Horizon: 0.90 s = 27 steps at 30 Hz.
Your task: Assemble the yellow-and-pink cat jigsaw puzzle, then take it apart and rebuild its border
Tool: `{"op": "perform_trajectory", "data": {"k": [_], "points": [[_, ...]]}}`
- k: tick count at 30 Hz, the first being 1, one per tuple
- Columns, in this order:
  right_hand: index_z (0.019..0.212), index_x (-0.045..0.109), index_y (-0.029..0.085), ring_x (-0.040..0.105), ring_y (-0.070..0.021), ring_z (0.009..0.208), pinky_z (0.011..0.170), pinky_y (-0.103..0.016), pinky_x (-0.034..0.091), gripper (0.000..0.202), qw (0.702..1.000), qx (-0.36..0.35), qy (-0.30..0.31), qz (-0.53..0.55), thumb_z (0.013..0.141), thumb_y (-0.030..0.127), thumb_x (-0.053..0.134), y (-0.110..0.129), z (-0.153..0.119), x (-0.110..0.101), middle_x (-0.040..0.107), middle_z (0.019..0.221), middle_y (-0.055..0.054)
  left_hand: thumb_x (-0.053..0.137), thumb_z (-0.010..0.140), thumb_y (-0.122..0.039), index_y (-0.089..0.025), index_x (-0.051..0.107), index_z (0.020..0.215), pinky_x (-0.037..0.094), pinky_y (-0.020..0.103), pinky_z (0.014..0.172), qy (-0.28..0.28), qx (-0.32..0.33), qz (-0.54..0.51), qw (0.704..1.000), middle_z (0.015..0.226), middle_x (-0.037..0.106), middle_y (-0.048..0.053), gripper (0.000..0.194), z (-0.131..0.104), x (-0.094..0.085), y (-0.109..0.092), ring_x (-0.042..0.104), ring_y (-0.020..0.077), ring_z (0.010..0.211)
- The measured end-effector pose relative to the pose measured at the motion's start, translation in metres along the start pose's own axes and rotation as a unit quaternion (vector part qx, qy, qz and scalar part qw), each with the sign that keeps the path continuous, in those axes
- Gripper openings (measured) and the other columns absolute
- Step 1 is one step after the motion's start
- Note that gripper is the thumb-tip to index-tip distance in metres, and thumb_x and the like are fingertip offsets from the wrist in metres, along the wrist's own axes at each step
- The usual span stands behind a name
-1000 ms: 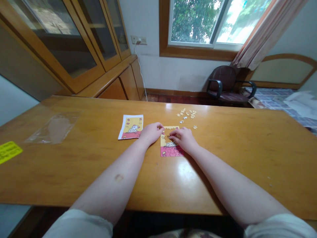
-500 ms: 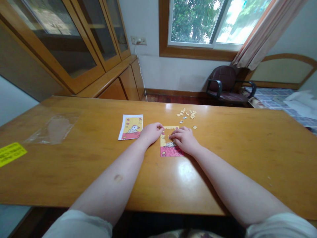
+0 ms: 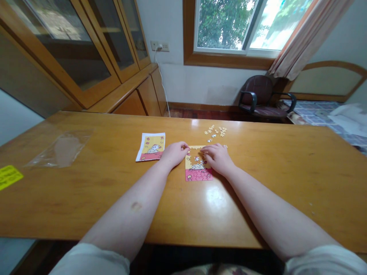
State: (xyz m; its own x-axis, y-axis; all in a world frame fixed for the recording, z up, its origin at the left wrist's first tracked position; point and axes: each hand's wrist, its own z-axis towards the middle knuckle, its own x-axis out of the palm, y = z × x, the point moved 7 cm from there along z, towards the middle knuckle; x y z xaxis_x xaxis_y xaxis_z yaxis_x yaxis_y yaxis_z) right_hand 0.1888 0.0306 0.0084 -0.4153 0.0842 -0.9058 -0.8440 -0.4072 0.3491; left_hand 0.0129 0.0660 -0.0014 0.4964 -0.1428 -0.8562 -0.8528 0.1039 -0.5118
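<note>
A partly assembled jigsaw puzzle [image 3: 198,175] lies flat on the table, with a pink lower band, a white animal and a yellow border around an open middle. Inside that gap is a small white puzzle piece [image 3: 197,158]. My left hand [image 3: 175,153] rests at the puzzle's upper left edge, thumb and fingertips pinched together; what is between them, if anything, is hidden. Over the puzzle's right side is my right hand [image 3: 218,157], its fingers stretched out and apart, covering part of the right border. No held piece shows in it.
Several loose puzzle pieces [image 3: 222,131] lie beyond the puzzle. A printed picture sheet [image 3: 153,147] is left of my left hand. Farther left are a clear plastic bag [image 3: 64,149] and a yellow label [image 3: 10,177]. A chair [image 3: 259,95] stands past the table [image 3: 114,130].
My right hand has drawn back and to the right, uncovering the white piece in the gap and the puzzle's lower right corner. My left hand stays in place.
</note>
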Motion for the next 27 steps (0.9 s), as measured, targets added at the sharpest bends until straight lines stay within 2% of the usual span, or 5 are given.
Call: {"op": "perform_trajectory", "data": {"k": [3, 7, 13, 21, 27], "points": [[0.127, 0.058, 0.023, 0.048, -0.0287, 0.110, 0.091, -0.043, 0.033, 0.040, 0.993, 0.093, -0.024, -0.066, 0.093, 0.036, 0.042, -0.028, 0.003, -0.005, 0.056, 0.136, -0.006, 0.052, 0.083, -0.040, -0.026, 0.070, 0.096, 0.043, 0.028, 0.069, 0.001, -0.001, 0.001, 1.000, 0.092, 0.071, 0.003, 0.026, 0.000, 0.001, 0.001, 0.062, 0.0204, 0.082], [0.139, 0.047, 0.027, 0.046, -0.0312, 0.110, 0.090, -0.046, 0.034, 0.048, 0.988, 0.110, 0.028, -0.107, 0.095, 0.043, 0.035, -0.045, 0.005, 0.002, 0.044, 0.146, -0.003, 0.051, 0.083, -0.040, -0.027, 0.070, 0.095, 0.043, 0.028, 0.068, 0.003, -0.003, -0.002, 1.000, 0.092, 0.071, 0.002, 0.026, 0.000, 0.000, 0.000, 0.062, 0.0203, 0.081], [0.122, 0.061, 0.027, 0.048, -0.0286, 0.105, 0.086, -0.043, 0.034, 0.038, 0.987, 0.117, 0.012, -0.108, 0.094, 0.037, 0.037, -0.045, 0.006, 0.000, 0.059, 0.131, -0.004, 0.052, 0.083, -0.039, -0.025, 0.070, 0.095, 0.043, 0.028, 0.069, 0.002, -0.004, -0.004, 1.000, 0.091, 0.072, 0.003, 0.026, -0.002, -0.001, -0.003, 0.063, 0.0204, 0.082], [0.134, 0.051, 0.034, 0.047, -0.0323, 0.109, 0.088, -0.045, 0.034, 0.045, 0.983, 0.132, 0.003, -0.124, 0.093, 0.048, 0.039, -0.048, 0.006, 0.002, 0.052, 0.137, -0.007, 0.052, 0.083, -0.039, -0.027, 0.070, 0.094, 0.043, 0.029, 0.068, 0.002, -0.005, -0.001, 1.000, 0.090, 0.071, 0.002, 0.024, 0.000, 0.000, -0.001, 0.063, 0.0208, 0.082], [0.107, 0.068, 0.032, 0.049, -0.0284, 0.103, 0.085, -0.042, 0.033, 0.029, 0.989, 0.119, -0.008, -0.084, 0.091, 0.044, 0.048, -0.041, 0.005, -0.002, 0.064, 0.120, -0.004, 0.052, 0.082, -0.039, -0.027, 0.070, 0.095, 0.042, 0.029, 0.067, -0.001, 0.003, 0.005, 1.000, 0.090, 0.071, 0.002, 0.025, 0.000, 0.000, -0.001, 0.062, 0.0208, 0.082]]}}
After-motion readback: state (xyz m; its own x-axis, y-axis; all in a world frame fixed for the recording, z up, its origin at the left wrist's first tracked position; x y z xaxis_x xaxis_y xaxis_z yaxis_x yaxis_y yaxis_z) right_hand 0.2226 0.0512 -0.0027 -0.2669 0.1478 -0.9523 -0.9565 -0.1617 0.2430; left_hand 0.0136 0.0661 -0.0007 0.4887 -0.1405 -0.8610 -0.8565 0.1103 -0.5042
